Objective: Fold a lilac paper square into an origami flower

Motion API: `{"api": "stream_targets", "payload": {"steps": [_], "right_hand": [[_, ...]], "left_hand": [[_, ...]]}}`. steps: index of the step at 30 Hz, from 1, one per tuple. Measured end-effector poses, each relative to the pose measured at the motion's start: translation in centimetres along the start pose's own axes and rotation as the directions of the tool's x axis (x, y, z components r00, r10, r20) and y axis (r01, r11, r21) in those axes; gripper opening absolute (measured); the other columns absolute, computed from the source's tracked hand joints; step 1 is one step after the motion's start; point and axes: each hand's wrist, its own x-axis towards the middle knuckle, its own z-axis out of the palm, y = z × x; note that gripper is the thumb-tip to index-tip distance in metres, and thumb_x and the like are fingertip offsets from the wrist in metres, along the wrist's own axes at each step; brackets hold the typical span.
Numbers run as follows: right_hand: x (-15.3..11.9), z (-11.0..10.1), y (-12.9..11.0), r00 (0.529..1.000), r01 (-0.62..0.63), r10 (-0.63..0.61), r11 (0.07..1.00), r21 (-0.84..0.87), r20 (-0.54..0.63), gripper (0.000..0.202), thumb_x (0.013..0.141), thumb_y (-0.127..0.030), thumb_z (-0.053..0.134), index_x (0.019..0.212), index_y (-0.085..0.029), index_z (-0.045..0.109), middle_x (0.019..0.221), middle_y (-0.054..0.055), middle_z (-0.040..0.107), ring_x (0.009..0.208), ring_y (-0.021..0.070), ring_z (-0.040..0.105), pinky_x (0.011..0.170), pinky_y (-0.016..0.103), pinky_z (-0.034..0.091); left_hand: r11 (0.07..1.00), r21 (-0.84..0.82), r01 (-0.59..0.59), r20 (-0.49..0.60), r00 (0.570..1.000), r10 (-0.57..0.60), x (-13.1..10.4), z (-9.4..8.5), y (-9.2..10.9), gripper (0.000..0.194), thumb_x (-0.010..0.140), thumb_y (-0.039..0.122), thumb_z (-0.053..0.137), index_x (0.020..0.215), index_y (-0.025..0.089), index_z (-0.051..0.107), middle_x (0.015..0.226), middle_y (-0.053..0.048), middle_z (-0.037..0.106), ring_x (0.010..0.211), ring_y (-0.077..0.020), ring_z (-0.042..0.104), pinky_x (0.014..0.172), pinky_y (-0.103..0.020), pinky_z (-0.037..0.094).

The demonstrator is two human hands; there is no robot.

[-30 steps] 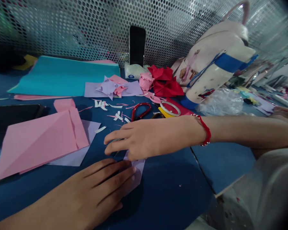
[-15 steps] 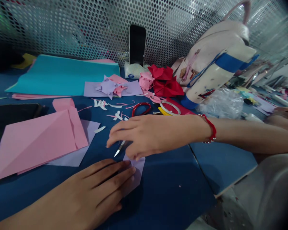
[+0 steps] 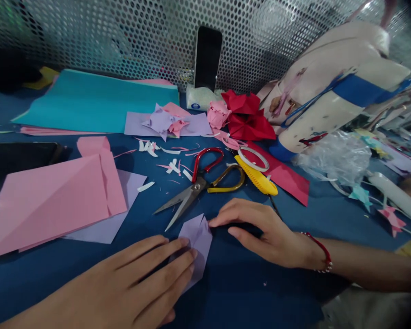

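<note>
A small folded piece of lilac paper point(image 3: 201, 244) lies on the blue table in front of me, creased toward its upper tip. Flat across its left side rests my left hand point(image 3: 140, 278), fingers stretched out and pressing on it; that part of the paper is hidden. My right hand point(image 3: 256, 230), with a red bracelet at the wrist, is at the paper's upper right edge. Its index fingertip touches or nearly touches that edge, and thumb and finger are apart. Just beyond the paper lie spread scissors point(image 3: 196, 186) with one red and one yellowish handle loop.
Pink folded paper point(image 3: 61, 196) lies at left over a lilac sheet. Behind are blue-green paper point(image 3: 99, 103), paper stars point(image 3: 162, 121), red folded paper point(image 3: 248, 121) and a propped phone point(image 3: 208, 58). A yellow cutter point(image 3: 256, 176), tape roll point(image 3: 253, 158) and bottle point(image 3: 332, 107) stand or lie rightward.
My right hand has moved right and toward me, off the scissors, to the lilac paper's right edge. The scissors and cutter now show fully. My left hand stays on the paper.
</note>
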Motion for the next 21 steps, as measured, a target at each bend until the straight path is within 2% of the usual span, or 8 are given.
{"api": "stream_targets", "payload": {"steps": [5,8,11,13,16,19,21], "right_hand": [[-0.7,-0.5,0.6,0.999,0.044,-0.043,0.998,-0.033,0.029,0.025,0.134,-0.02,0.064,0.148,-0.019,0.085,0.13,0.011,0.096,0.119,0.0192,0.091,0.109,0.028,0.072],[-1.1,-0.8,0.8,0.999,0.041,-0.04,0.998,-0.038,0.032,0.027,0.136,-0.021,0.061,0.15,-0.021,0.083,0.133,0.01,0.098,0.121,0.0207,0.091,0.109,0.03,0.073],[-1.2,-0.9,0.9,0.998,0.047,-0.046,0.999,-0.009,0.048,0.026,0.137,-0.022,0.061,0.149,-0.021,0.083,0.137,0.01,0.099,0.125,0.0208,0.091,0.112,0.031,0.072],[-1.1,-0.9,0.9,0.996,0.064,-0.065,0.998,0.016,0.055,0.025,0.136,-0.022,0.062,0.149,-0.02,0.083,0.137,0.011,0.099,0.125,0.0205,0.09,0.113,0.031,0.072],[-1.1,-0.8,0.9,0.994,0.084,-0.086,0.996,0.037,0.059,0.025,0.133,-0.018,0.063,0.149,-0.019,0.083,0.14,0.012,0.099,0.127,0.0208,0.09,0.114,0.031,0.072],[-1.1,-0.8,1.0,0.998,0.043,-0.044,0.999,0.027,0.042,0.024,0.133,-0.017,0.064,0.147,-0.02,0.083,0.143,0.012,0.098,0.127,0.0212,0.09,0.115,0.032,0.072],[-1.1,-0.8,1.0,0.999,0.024,-0.025,0.999,0.034,0.036,0.023,0.133,-0.018,0.065,0.145,-0.021,0.084,0.142,0.012,0.099,0.127,0.0206,0.089,0.116,0.031,0.072]], "left_hand": [[1.0,-0.015,0.023,0.039,0.999,-0.023,0.0,-0.7,0.3,0.047,0.133,0.048,0.073,0.178,0.035,0.079,0.199,0.005,0.064,0.204,-0.0206,0.026,0.172,-0.046,0.012],[1.0,-0.001,0.008,0.056,0.998,-0.008,-0.1,-0.7,0.1,0.046,0.132,0.054,0.075,0.174,0.036,0.082,0.201,0.005,0.061,0.205,-0.0225,0.027,0.172,-0.045,0.017],[1.0,0.018,0.001,0.065,0.998,-0.002,-0.5,-0.4,0.0,0.045,0.128,0.058,0.079,0.167,0.036,0.085,0.199,0.005,0.064,0.203,-0.0237,0.031,0.169,-0.041,0.03],[1.0,0.01,0.01,0.067,0.998,-0.01,-0.8,-0.3,0.0,0.046,0.127,0.059,0.081,0.168,0.038,0.085,0.198,0.007,0.065,0.203,-0.0235,0.032,0.168,-0.04,0.034],[1.0,-0.008,0.021,0.077,0.997,-0.02,-0.9,-0.4,0.0,0.044,0.127,0.056,0.08,0.169,0.041,0.084,0.199,0.01,0.063,0.203,-0.0222,0.031,0.169,-0.041,0.031],[1.0,-0.01,0.022,0.074,0.997,-0.021,-0.6,-0.5,-0.1,0.045,0.129,0.06,0.077,0.17,0.041,0.084,0.199,0.009,0.064,0.203,-0.0218,0.033,0.168,-0.04,0.031],[1.0,-0.016,0.022,0.07,0.997,-0.02,-0.3,-0.6,0.0,0.047,0.132,0.062,0.073,0.174,0.041,0.082,0.201,0.01,0.061,0.203,-0.0211,0.031,0.17,-0.041,0.024]]}}
